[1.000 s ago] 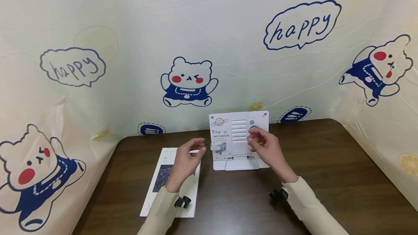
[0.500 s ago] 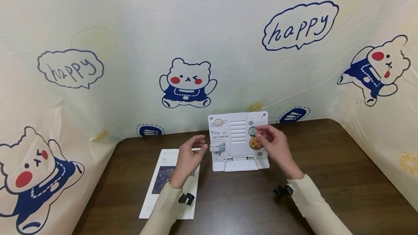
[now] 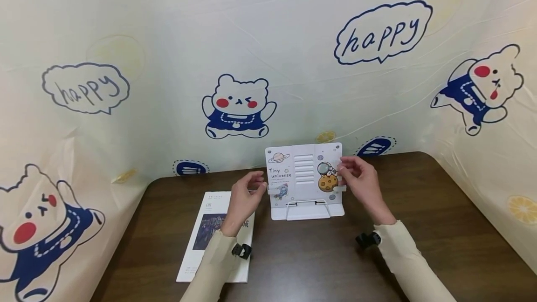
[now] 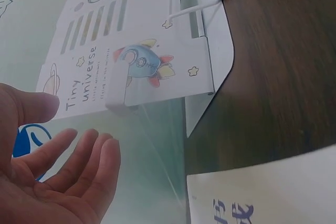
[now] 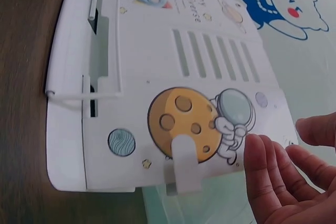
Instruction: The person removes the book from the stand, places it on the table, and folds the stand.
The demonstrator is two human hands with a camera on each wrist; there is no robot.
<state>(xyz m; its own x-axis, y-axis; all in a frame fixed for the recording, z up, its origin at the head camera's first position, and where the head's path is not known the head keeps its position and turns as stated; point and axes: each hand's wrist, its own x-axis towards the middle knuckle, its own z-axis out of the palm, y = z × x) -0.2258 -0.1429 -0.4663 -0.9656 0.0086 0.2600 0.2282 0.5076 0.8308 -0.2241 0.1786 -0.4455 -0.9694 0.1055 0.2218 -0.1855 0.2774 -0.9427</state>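
Observation:
A white book stand (image 3: 305, 181) printed with "Tiny universe", a rocket and an astronaut on an orange moon stands tilted up on the table. My left hand (image 3: 247, 197) is beside its left edge, fingers loosely bent and apart from it, near a white side clip (image 4: 117, 85). At the stand's right edge is my right hand (image 3: 361, 181), thumb and fingers spread apart, nothing gripped; whether a fingertip touches the edge I cannot tell. Another white clip (image 5: 185, 163) lies over the front of that edge. Across the bottom ledge runs a white wire bar (image 3: 308, 211).
A white book (image 3: 197, 260) with a dark picture on its cover lies flat on the left, partly under my left forearm. The brown wooden table (image 3: 310, 260) ends at a cloth backdrop (image 3: 302, 59) with printed bears.
My right hand has moved right, from in front of the stand's printed panel to its right edge. The astronaut and the right clip now show. My left hand has barely moved.

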